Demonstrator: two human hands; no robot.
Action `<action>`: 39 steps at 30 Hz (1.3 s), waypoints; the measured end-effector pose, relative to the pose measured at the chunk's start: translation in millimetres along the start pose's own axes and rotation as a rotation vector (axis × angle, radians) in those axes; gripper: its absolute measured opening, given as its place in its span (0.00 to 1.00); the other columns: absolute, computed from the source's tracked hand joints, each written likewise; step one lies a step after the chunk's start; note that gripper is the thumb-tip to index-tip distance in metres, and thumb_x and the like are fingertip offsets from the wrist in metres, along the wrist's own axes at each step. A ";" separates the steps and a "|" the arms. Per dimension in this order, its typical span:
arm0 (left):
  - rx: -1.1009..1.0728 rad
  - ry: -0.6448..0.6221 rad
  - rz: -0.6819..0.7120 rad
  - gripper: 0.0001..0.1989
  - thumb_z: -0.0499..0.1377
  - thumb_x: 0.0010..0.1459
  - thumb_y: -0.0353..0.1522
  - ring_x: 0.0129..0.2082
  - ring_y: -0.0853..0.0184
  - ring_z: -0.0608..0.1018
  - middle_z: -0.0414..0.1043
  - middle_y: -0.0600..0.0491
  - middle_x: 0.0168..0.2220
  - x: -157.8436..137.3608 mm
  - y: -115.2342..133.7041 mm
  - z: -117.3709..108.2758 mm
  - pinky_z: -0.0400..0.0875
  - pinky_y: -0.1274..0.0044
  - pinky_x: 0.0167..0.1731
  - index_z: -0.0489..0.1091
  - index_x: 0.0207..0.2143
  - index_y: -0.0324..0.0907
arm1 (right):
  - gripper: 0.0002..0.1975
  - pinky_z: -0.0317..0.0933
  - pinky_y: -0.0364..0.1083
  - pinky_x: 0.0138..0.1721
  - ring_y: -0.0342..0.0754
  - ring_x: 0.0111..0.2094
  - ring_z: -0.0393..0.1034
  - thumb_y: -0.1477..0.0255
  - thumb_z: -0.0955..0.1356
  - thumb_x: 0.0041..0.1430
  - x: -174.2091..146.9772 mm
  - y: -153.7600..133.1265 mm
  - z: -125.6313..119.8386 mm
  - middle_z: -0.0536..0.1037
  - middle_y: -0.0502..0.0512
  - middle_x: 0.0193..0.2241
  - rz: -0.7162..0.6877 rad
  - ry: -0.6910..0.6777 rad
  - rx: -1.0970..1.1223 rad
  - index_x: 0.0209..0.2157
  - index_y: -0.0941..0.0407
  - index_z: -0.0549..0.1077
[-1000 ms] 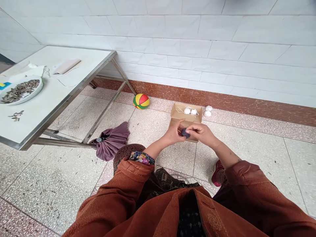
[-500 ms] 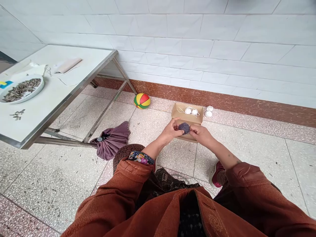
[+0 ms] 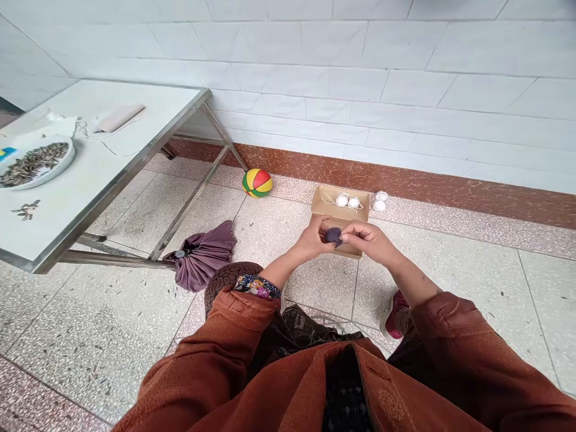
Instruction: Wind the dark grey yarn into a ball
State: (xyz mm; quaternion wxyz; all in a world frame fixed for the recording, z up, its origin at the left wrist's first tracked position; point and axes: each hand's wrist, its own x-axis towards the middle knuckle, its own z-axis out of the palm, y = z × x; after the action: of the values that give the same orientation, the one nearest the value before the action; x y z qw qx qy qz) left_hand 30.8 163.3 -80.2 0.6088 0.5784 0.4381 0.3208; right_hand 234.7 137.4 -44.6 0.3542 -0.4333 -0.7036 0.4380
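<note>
A small ball of dark purple-grey yarn (image 3: 332, 234) is held up in front of me, over the near part of an open brown cardboard box (image 3: 318, 203). My left hand (image 3: 314, 238) is curled round the ball's left side, with fingers above and thumb below. My right hand (image 3: 369, 240) is closed in a pinch at the ball's right edge; any strand between its fingertips is too small to make out. Two white yarn balls (image 3: 342, 199) with loose ends lie in the far part of the box. More white yarn balls (image 3: 380, 201) sit on the floor just right of it.
A striped ball (image 3: 257, 183) rests near the wall. At left stands a metal-framed table (image 3: 130, 135) bearing a white dish (image 3: 69, 157) of seed-like pieces. A folded purple umbrella or cloth (image 3: 207, 255) lies by its leg. A round patterned stool seat (image 3: 225, 279) is beside me.
My right hand has shifted slightly up and left, its fingertips now over the yarn ball's right edge. The left hand keeps its hold. The whole view has slid a little.
</note>
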 end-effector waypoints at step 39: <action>-0.485 -0.294 0.006 0.30 0.71 0.43 0.29 0.44 0.65 0.74 0.74 0.49 0.46 -12.6 13.5 3.7 0.66 0.73 0.46 0.74 0.52 0.44 | 0.13 0.58 0.45 0.31 0.46 0.27 0.63 0.60 0.67 0.59 5.0 28.5 9.7 0.71 0.48 0.24 0.233 0.185 -0.075 0.27 0.54 0.71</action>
State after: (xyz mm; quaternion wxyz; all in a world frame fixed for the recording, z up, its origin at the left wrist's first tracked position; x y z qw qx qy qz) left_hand 30.5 152.1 -65.0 0.7856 0.4572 0.2540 0.3307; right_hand 232.9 145.9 -73.9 0.3480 -0.5633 -0.6289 0.4076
